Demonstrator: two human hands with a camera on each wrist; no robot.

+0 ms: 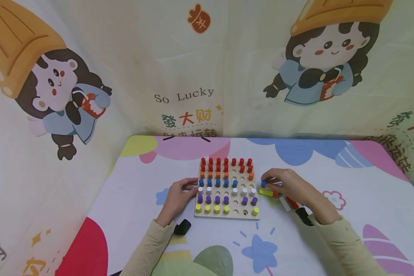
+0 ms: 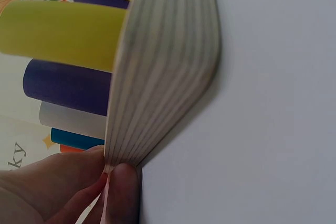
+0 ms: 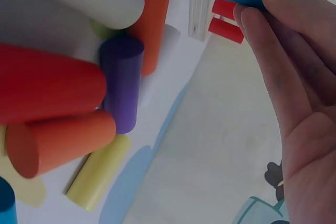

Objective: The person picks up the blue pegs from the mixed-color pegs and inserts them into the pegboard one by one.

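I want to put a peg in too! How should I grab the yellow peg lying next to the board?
The yellow peg lies flat beside the peg board, under the right hand. Probably best to pinch its round sides at the middle, coming from above, since its ends are small.

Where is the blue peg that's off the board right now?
In the head view, the blue peg is pinched in the right hand, just off the pegboard at its right edge, above the loose pegs.

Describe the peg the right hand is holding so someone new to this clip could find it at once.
Start at the wooden pegboard in the middle of the table, then look just past its right edge, level with the blue row. There the right hand pinches a blue peg at its fingertips. The other loose pegs lie flat on the table beneath the hand; only this one is lifted.
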